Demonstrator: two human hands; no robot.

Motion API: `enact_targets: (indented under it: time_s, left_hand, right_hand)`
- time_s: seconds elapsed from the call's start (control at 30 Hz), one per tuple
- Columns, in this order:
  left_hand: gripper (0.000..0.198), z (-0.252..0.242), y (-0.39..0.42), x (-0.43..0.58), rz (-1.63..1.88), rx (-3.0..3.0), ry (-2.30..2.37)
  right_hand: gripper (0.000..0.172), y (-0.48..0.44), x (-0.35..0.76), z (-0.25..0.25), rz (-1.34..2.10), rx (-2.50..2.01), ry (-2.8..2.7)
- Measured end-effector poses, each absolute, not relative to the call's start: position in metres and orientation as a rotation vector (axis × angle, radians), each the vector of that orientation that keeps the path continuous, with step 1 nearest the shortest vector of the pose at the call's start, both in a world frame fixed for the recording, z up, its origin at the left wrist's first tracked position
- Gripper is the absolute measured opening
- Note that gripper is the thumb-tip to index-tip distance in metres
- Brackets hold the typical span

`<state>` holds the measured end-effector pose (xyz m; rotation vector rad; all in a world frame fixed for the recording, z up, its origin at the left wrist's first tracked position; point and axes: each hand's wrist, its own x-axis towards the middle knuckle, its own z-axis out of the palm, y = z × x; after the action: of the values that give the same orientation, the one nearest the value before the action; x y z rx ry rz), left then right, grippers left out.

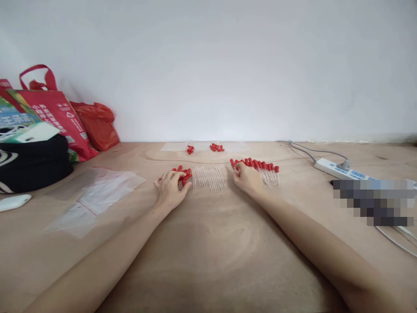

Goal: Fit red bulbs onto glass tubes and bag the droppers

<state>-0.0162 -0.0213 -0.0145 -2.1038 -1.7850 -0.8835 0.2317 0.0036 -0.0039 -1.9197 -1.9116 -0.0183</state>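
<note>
My left hand (pixel 171 187) rests on a small pile of red rubber bulbs (pixel 187 171), its fingers curled with a bulb between thumb and index finger. Thin clear dropper tubes (pixel 208 178) without bulbs lie side by side just right of that hand. My right hand (pixel 246 177) is closed in a pinch at the left end of a row of red-capped droppers (pixel 269 174). A red bulb tip shows above its fingers; the tube below is mostly hidden.
Clear zip bags (pixel 100 195) lie at left. More red bulbs (pixel 216 148) sit on plastic bags near the wall. A red shopping bag (pixel 61 113), a red plastic bag (pixel 97 126) and a black bag (pixel 35 163) stand at far left. A power strip (pixel 345 170) with cables lies right, beside a blurred-out object (pixel 374 202).
</note>
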Motion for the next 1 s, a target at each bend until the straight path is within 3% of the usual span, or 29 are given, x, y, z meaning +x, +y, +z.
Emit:
enact_targets:
  time_s: [0.2,0.67,1.0]
  left_hand:
    - [0.017,-0.015,-0.022,-0.019,-0.821,-2.056,-1.744]
    - [0.035,-0.008,-0.031,-0.014,-0.640,-1.994,-1.773]
    - [0.019,-0.008,-0.030,-0.017,-0.604,-2.013,-1.763]
  right_hand:
    - [0.025,0.020,0.211,-0.003,0.021,-2.138,-1.907]
    - [0.029,0.017,0.199,-0.001,0.025,-2.116,-1.947]
    - [0.031,0.024,0.180,0.002,0.177,-2.138,-2.052]
